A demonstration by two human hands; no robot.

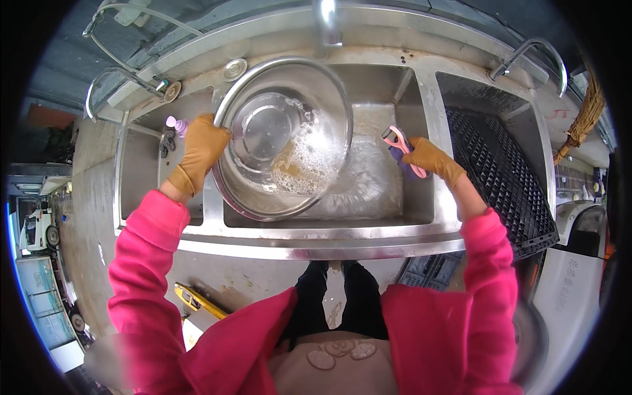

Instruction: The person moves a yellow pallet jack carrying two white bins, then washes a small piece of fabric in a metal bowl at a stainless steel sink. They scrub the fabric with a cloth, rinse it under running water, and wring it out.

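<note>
A large round stainless steel basin [263, 128] is tilted over the middle sink, with foamy, brownish water [308, 158] pooled in its right side. My left hand [204, 148], in a tan rubber glove, is closed on the basin's left rim. In the same kind of glove, my right hand [431, 160] grips a pink Y-shaped peeler [396, 138], held over the right side of this sink. A purple cloth [401, 160] is bunched against the peeler, partly hidden by my fingers. Rippling water [368, 174] lies in the sink below.
The right sink holds black ribbed plastic crates [497, 164]. In the left sink are a purple-capped bottle [176, 124] and a dark scouring pad [168, 141]. Curved taps rise at the left [112, 74] and right [536, 43]. A straw broom [582, 112] hangs at the far right.
</note>
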